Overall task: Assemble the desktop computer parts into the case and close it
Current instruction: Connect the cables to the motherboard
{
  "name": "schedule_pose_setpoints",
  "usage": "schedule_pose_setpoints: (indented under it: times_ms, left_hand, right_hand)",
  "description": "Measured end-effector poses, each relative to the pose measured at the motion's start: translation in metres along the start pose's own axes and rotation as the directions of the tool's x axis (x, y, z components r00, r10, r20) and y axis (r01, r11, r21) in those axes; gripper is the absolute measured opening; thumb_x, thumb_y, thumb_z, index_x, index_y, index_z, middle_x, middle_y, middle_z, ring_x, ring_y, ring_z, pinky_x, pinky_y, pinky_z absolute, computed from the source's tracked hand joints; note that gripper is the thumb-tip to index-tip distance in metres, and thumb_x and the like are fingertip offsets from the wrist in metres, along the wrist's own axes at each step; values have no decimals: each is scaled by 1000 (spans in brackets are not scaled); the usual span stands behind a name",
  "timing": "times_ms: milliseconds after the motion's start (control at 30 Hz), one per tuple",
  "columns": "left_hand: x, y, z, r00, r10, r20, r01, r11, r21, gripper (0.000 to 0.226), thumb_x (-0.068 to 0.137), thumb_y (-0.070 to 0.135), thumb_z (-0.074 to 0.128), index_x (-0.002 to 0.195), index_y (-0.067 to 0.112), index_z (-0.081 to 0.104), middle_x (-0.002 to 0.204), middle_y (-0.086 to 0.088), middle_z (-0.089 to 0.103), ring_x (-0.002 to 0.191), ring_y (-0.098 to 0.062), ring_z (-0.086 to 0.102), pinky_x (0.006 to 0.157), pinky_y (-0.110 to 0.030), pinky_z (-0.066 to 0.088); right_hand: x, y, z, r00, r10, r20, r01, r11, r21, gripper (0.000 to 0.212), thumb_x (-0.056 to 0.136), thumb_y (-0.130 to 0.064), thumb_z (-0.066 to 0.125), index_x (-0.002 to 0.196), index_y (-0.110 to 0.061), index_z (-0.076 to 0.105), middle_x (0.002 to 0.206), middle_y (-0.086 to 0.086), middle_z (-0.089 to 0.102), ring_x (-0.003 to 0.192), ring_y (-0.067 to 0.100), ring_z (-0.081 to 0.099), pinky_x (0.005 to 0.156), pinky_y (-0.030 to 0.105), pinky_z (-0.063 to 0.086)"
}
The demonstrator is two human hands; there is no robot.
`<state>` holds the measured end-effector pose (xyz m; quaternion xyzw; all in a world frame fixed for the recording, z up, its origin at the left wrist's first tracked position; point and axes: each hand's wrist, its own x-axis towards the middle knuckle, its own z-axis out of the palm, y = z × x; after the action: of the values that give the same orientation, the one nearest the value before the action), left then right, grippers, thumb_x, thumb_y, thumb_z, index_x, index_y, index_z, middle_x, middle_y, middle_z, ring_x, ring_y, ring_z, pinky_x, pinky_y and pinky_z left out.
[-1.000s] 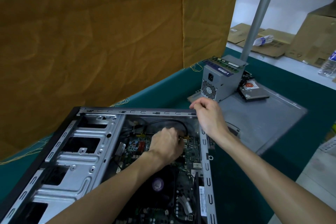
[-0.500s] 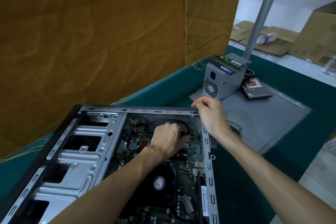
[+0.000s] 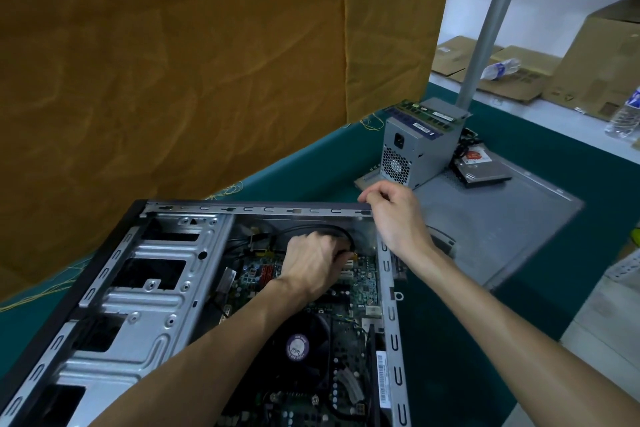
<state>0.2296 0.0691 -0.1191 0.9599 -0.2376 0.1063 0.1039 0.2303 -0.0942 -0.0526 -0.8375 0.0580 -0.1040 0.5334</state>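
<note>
The open computer case (image 3: 145, 291) lies on its side on the green table. Its motherboard (image 3: 360, 288) and black CPU fan (image 3: 298, 347) show inside. My left hand (image 3: 311, 263) is down inside the far end of the case, fingers closed around a black cable (image 3: 311, 229) and its plug near the board. My right hand (image 3: 391, 215) grips the case's far right corner rim. The grey power supply (image 3: 412, 149) stands behind the case with RAM sticks (image 3: 422, 111) on top. A hard drive (image 3: 481, 170) lies on the grey side panel (image 3: 491, 229).
An orange cloth wall (image 3: 173, 80) backs the table on the left. A grey pole (image 3: 491, 21) rises behind the power supply. Cardboard boxes (image 3: 595, 59) and plastic bottles (image 3: 627, 114) sit on the white surface beyond. The table's edge runs at the right.
My left hand has pushed a little farther up into the case's far end along the black cable. My right hand stays on the corner rim.
</note>
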Motion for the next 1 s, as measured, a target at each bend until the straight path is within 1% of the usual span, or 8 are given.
schedule_pose_setpoints:
  times_ms: [100, 200, 300, 367, 467, 600, 800, 1000]
  left_hand:
    - [-1, 0, 0, 1000, -9, -20, 9, 1000, -25, 25, 98, 49, 56, 100, 31, 72, 94, 5, 76, 86, -24, 69, 66, -32, 44]
    - [1, 3, -2, 997, 66, -39, -67, 997, -25, 22, 97, 43, 59, 99, 28, 75, 94, 5, 76, 84, -23, 70, 63, -29, 40]
    - [4, 12, -3, 989, 123, -77, -127, 991, -42, 15, 92, 34, 69, 82, 24, 73, 76, 3, 73, 67, -26, 69, 56, -25, 33]
    - [5, 13, -2, 991, 116, -60, -119, 991, -55, 18, 93, 34, 69, 78, 24, 72, 74, 1, 73, 66, -28, 68, 56, -25, 33]
    - [4, 6, -2, 991, 123, -46, -124, 992, 1, 20, 97, 41, 61, 92, 27, 74, 87, 3, 76, 79, -26, 71, 60, -29, 40]
    - [3, 2, -5, 991, 125, -51, -124, 992, 38, 23, 100, 45, 54, 101, 29, 72, 98, 6, 76, 89, -23, 70, 63, -30, 35]
    - [2, -3, -2, 998, 59, 0, -59, 998, 26, 26, 102, 47, 50, 109, 32, 69, 103, 7, 75, 92, -22, 70, 69, -32, 47]
    - [2, -2, -3, 999, 42, -4, -42, 999, 2, 25, 101, 49, 52, 108, 34, 70, 102, 10, 75, 90, -19, 70, 67, -31, 42]
  right_hand:
    - [0, -2, -1, 1000, -1, -3, 1, 1000, 1, 28, 98, -12, 53, 78, -21, 70, 82, -11, 67, 71, -16, 55, 60, 1, 35]
    - [-2, -4, 0, 1000, 9, -9, -9, 1000, 10, 26, 98, -11, 54, 79, -19, 71, 82, -2, 70, 65, 2, 56, 58, 4, 37]
    - [-2, -6, -2, 1000, 13, -10, -13, 1000, 19, 25, 98, -10, 54, 81, -16, 71, 85, 8, 72, 76, 18, 57, 56, 5, 37]
    - [-3, -7, -2, 1000, 15, 4, -15, 1000, 3, 26, 99, -11, 53, 80, -17, 70, 84, 9, 72, 70, 9, 58, 55, 6, 37]
    - [-4, -7, -3, 1000, 21, 7, -21, 1000, -1, 27, 99, -12, 52, 79, -18, 70, 76, 6, 70, 54, -4, 53, 52, 9, 38]
    - [-3, -6, -3, 1000, 20, -4, -20, 1000, 2, 26, 98, -11, 53, 80, -16, 71, 82, 4, 72, 58, -11, 53, 57, 5, 38]
    - [-4, -6, -3, 1000, 20, -2, -20, 999, -28, 25, 99, -12, 53, 82, -16, 71, 85, 6, 73, 55, -9, 52, 56, 6, 37]
    - [-5, -6, -3, 999, 32, -3, -32, 999, -21, 24, 98, -11, 53, 84, -12, 72, 88, 10, 73, 57, -12, 52, 54, 6, 37]
